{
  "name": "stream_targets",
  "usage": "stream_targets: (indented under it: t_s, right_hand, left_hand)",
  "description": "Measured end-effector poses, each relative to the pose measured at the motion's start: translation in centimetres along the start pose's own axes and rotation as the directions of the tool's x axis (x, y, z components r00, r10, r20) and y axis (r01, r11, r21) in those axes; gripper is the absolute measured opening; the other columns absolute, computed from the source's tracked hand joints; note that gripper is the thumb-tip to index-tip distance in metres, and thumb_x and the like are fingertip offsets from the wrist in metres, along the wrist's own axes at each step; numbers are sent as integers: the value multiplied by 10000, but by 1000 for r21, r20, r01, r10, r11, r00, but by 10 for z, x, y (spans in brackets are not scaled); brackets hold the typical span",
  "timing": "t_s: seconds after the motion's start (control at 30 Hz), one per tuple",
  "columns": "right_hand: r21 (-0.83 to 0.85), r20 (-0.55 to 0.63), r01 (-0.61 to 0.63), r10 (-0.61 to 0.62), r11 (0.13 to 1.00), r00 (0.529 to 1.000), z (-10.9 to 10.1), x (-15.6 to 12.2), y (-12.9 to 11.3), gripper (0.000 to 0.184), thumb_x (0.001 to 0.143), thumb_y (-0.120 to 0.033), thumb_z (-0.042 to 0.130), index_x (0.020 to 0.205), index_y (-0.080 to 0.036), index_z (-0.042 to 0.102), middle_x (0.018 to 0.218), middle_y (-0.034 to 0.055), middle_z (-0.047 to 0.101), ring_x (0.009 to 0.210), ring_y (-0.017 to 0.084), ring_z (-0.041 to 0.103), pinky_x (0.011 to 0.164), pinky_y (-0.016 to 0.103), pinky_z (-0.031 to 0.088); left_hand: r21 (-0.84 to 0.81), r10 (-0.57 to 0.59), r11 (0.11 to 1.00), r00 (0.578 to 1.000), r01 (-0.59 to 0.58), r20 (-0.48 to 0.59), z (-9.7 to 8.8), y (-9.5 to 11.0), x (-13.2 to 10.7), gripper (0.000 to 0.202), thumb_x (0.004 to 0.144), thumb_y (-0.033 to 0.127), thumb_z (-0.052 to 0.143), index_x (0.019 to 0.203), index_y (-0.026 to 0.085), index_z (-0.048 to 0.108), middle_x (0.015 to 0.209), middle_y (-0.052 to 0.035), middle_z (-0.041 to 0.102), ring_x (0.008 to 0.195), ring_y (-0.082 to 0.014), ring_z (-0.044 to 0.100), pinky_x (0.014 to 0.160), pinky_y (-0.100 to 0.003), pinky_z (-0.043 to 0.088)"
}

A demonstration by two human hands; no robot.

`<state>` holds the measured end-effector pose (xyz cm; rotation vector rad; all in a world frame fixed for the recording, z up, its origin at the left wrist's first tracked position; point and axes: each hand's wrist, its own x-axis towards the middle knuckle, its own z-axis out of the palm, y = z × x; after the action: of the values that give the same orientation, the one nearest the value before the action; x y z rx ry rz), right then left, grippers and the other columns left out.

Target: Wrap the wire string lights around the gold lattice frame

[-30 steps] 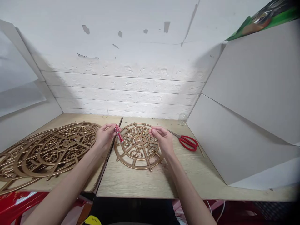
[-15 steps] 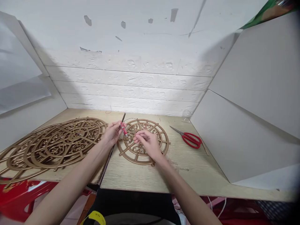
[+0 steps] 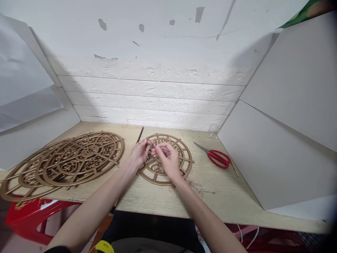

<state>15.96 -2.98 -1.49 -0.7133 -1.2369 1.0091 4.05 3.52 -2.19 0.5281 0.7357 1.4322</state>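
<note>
Both of my hands are close together above the round gold openwork lattice. My left hand is closed around what looks like a small red lighter, with a silver end pointing right. My right hand is pinched beside that silver end, its fingertips almost touching it. A thin dark cord loops above my hands over the lattice. The right fingers seem to pinch its end, though the end is too fine to see clearly.
A pile of similar gold lattices lies on the left. Red-handled scissors rest on the right, blades toward the wall. White panels stand at both sides. A red stool is below the table on the left.
My left hand has moved right and turned, swinging the red lighter from slanting downward to nearly level. Its silver end now meets the right fingertips. The view has shifted slightly.
</note>
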Motion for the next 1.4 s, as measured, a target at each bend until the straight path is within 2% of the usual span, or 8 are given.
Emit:
stream_targets:
  t_s: [0.07,0.13,0.37,0.87,0.93,1.07,1.23,1.4]
  right_hand:
    - [6,0,8,-8,1000,1000,0,-1,1,154,837,-344,658,863,-195,628,759,21,706,710,161,679,683,288,570]
    - [16,-12,7,-7,1000,1000,0,-1,1,156,835,-340,655,864,-192,616,761,21,708,708,162,685,677,289,578]
    - [102,-53,-18,23,995,998,2,2,-2,149,803,-309,684,818,-186,600,723,16,720,662,155,692,648,278,587]
    - [86,-28,-70,73,994,997,-4,5,-6,210,723,-324,763,864,-175,722,804,41,754,720,195,716,751,349,611]
    - [79,2,-66,66,995,998,-5,5,-7,267,749,-355,746,942,-173,711,841,48,754,747,193,715,765,348,605]
    - [79,36,18,-20,997,999,-6,6,-8,346,889,-457,581,1097,-186,633,856,52,740,742,178,703,725,340,593]
    - [25,13,31,-31,999,999,-10,7,-4,278,912,-454,544,877,-193,633,723,27,696,621,149,651,601,277,538]
    - [-106,98,-35,45,994,994,-11,5,-5,257,861,-409,610,812,-173,699,697,31,675,611,140,605,587,255,486]
  left_hand:
    - [-86,-88,993,992,81,-88,4,3,-5,125,864,79,573,753,131,598,687,-51,631,617,-119,621,619,-212,557]
    - [-125,-107,988,985,89,-137,9,6,-9,203,893,46,506,719,120,581,685,-59,633,613,-99,613,631,-180,544]
    - [-140,-99,987,990,85,-99,18,11,-16,274,917,53,468,671,108,575,674,-64,627,591,-85,594,601,-157,528]
    - [-173,-56,985,977,20,-204,17,19,-16,286,913,12,456,665,110,562,682,-53,629,629,-67,616,647,-125,534]
    - [-181,-42,983,978,5,-205,16,20,-15,289,914,10,451,666,110,560,679,-52,627,632,-68,619,656,-130,542]
    - [-185,-33,983,982,-2,-185,15,24,-16,287,922,28,451,667,107,558,696,-60,632,648,-71,628,655,-127,545]
    - [-175,-16,984,979,-20,-204,20,29,-22,289,923,36,456,661,108,555,702,-70,640,643,-73,627,625,-122,542]
    - [-172,-13,985,978,-23,-208,19,28,-22,300,919,22,450,653,105,560,676,-68,642,612,-68,616,617,-127,539]
